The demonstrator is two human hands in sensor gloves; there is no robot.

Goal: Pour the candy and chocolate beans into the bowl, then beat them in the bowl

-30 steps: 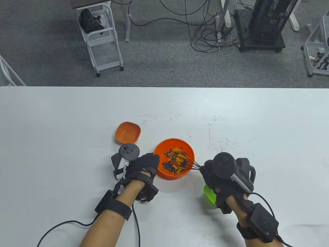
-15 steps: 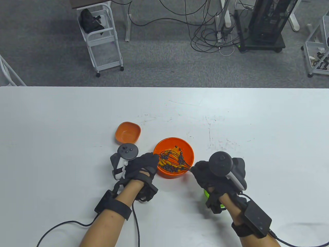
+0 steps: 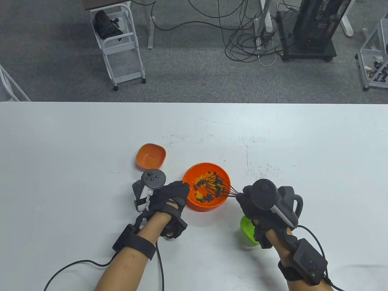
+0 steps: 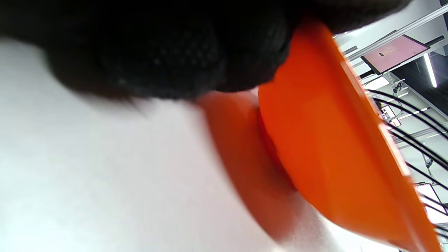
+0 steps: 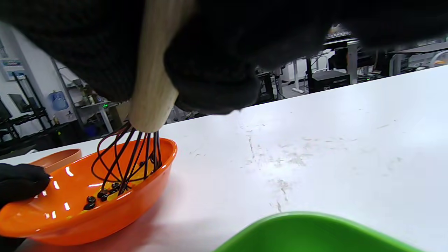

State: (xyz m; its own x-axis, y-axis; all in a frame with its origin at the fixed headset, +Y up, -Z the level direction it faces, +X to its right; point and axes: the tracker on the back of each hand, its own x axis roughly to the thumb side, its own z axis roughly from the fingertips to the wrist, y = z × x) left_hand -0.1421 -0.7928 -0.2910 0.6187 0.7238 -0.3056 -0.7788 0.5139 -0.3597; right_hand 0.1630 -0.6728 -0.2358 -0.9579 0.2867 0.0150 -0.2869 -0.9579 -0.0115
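An orange bowl (image 3: 222, 172) stands near the table's front middle, with dark chocolate beans (image 3: 202, 199) and yellow candy inside. My right hand (image 3: 247, 200) grips the wooden handle (image 5: 154, 91) of a black wire whisk (image 3: 216, 188), whose wires dip into the bowl's right half (image 5: 122, 168). My left hand (image 3: 174, 192) holds the bowl's left rim (image 4: 336, 140) with curled fingers (image 5: 21, 182).
A small orange dish (image 3: 151, 155) lies just behind my left hand. A green bowl (image 3: 249, 232) sits on the table under my right wrist, its rim (image 5: 315, 227) close in the right wrist view. Carts and cables stand on the floor beyond the table's far edge.
The whisk swept from the bowl's right side to its left and back to the right. My right hand followed it, left then right. My left hand stayed on the rim.
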